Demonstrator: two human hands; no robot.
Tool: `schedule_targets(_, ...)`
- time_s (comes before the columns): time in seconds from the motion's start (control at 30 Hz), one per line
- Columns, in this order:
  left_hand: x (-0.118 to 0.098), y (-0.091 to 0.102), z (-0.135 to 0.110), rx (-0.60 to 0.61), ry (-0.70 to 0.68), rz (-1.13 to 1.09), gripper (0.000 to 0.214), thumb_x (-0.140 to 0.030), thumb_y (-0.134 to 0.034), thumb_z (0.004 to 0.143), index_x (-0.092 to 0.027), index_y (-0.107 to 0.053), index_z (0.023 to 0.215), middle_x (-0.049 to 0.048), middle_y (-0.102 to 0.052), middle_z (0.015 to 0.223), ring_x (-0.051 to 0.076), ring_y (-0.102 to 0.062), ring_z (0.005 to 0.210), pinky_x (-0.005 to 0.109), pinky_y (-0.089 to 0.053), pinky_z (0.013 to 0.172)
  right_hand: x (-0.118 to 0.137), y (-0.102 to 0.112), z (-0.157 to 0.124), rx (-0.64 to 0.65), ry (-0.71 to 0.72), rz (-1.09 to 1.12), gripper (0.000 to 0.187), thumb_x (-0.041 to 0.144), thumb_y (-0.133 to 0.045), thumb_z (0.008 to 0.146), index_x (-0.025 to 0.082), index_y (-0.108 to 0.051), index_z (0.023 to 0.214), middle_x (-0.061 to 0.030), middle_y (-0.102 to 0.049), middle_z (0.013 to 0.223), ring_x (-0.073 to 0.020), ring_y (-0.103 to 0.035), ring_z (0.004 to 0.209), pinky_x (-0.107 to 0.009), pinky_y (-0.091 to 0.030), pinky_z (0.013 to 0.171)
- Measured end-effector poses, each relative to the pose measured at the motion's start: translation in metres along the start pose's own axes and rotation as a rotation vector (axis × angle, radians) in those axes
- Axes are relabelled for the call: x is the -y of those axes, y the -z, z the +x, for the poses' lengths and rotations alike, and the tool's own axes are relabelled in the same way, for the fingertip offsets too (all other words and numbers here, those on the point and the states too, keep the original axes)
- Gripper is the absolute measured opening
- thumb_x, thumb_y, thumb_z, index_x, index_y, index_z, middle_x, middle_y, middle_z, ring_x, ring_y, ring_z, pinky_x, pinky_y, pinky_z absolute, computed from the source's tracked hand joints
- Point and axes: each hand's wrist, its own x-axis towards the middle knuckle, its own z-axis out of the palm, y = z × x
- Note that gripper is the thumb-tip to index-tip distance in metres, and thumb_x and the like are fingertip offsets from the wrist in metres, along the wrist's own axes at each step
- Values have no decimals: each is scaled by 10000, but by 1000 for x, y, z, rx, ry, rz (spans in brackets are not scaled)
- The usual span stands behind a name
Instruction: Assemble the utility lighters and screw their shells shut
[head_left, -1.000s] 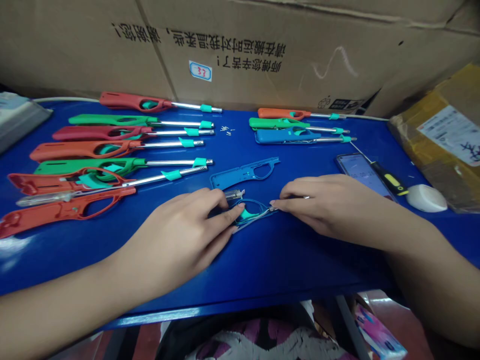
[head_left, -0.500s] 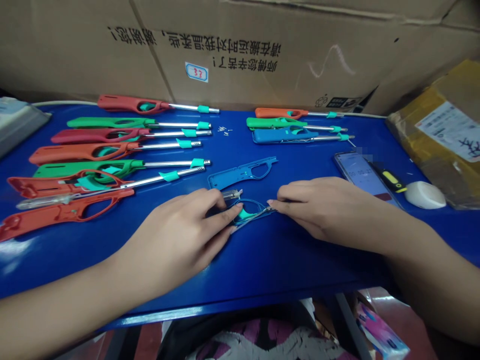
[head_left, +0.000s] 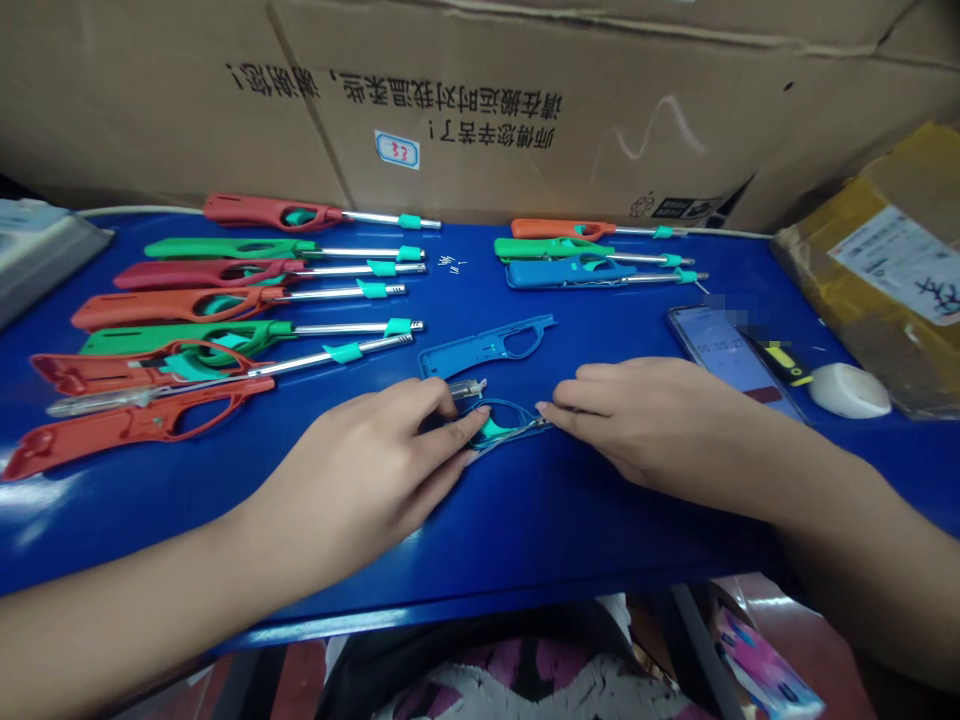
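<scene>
Steadying the blue lighter half-shell (head_left: 511, 404) on the blue table (head_left: 570, 530), the left hand (head_left: 397, 450) grasped it with bent fingers beside the green trigger (head_left: 492, 430). The right hand's (head_left: 637, 430) fingertips touched its front end; whether they pinched the part there could not be told. The matching half-shell (head_left: 484, 346) lay just beyond. Compared with one second earlier, both hands kept nearly the same places, while more of the phone (head_left: 727, 355) showed above the right wrist.
</scene>
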Motion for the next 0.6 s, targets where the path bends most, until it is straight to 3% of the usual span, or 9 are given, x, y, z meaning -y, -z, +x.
schedule_targets(0.2, -3, -1, -1, 22, -9, -5, 347, -294, -533, 1008, -189, -680, 1304, 97, -655, 1024, 245, -678, 867, 408, -618, 690, 3, 1, 2, -138, -153, 225, 223, 269, -508, 1024, 231, -722, 1075, -11, -718, 1077, -159, -672, 838, -309, -416, 659)
schedule_targets(0.47, -3, 0, -2, 58, -8, -40, 367, -284, -523, 1008, -207, -654, 1342, 101, -646, 1051, 248, -670, 886, 419, -610, 704, 0, -5, 7, -92, -66, 359, 199, 209, -493, 1024, 203, -684, 969, -20, -692, 1038, -123, -628, 784, -281, -384, 641)
schedule_targets(0.6, -1, -2, -5, 48, -3, -48, 364, -296, -515, 1015, -222, -647, 1346, 99, -644, 1052, 249, -663, 889, 425, -606, 705, -1, -6, 5, -92, -15, 355, 200, 210, -480, 1031, 191, -677, 1003, -31, -687, 1025, -121, -616, 773, -284, -383, 634)
